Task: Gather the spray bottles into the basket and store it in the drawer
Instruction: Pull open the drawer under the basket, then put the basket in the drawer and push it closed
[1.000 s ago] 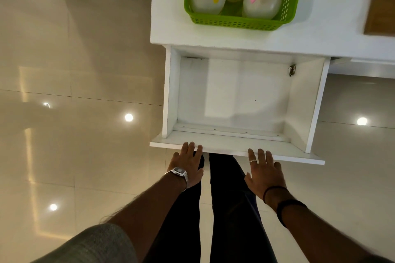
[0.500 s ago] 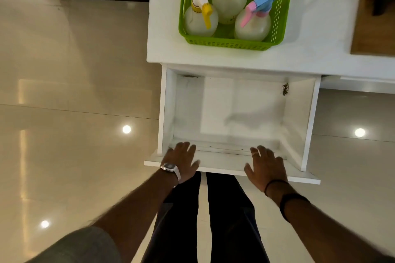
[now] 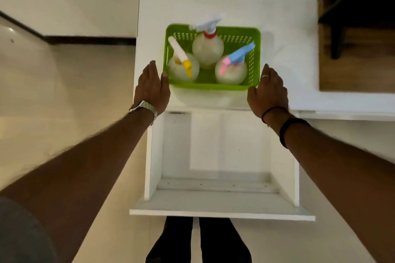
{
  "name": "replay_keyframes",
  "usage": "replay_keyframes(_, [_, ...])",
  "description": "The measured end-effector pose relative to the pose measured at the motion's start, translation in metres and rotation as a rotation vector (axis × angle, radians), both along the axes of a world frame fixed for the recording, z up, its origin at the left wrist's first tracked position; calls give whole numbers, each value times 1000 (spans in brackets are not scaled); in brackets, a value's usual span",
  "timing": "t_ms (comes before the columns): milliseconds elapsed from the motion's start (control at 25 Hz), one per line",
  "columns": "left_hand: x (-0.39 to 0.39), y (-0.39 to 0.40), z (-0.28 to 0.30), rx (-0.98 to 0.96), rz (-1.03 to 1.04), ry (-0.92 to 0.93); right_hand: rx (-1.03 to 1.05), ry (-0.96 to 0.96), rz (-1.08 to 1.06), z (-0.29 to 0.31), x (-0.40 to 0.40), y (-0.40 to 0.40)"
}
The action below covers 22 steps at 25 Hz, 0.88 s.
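Note:
A green plastic basket (image 3: pixel 210 86) stands on the white cabinet top (image 3: pixel 284 28). Inside it are three clear spray bottles: one with a yellow trigger (image 3: pixel 182 67), one with a red collar and white trigger (image 3: pixel 207 47), one with a pink and blue trigger (image 3: pixel 231 68). My left hand (image 3: pixel 151 89) is at the basket's left side, thumb touching its front left corner, fingers spread. My right hand (image 3: pixel 267 89) is beside the right side, open, just off the rim. Below them the white drawer (image 3: pixel 220 200) is pulled out and holds nothing.
A brown wooden surface (image 3: pixel 352 66) with a dark frame lies at the right on the cabinet top. Shiny beige floor tiles spread to the left and right of the drawer. My legs in dark trousers (image 3: pixel 198 241) stand just behind the drawer front.
Both hands have left the drawer front and moved up to either side of the basket. The camera has tilted, so basket and drawer sit lower in view.

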State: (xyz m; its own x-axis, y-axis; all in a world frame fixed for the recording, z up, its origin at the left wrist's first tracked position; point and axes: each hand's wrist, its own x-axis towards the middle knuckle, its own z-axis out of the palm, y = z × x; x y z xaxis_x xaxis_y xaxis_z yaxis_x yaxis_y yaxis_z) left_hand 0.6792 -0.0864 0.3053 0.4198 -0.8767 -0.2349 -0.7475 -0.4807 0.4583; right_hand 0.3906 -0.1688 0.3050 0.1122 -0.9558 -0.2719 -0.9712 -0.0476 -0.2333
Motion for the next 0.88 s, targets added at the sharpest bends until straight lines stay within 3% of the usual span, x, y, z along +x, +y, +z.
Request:
replay_keyframes(200, [1,-31,-3,77,8,129,17,-139,-45,5,18,-22])
replay_keyframes(600, [-7,-19,-3,83,123,218,105,-345,-363,-6,22,-28])
replay_keyframes(880, [-19,39,1,57,156,275,50,-391,-288,-13,7,37])
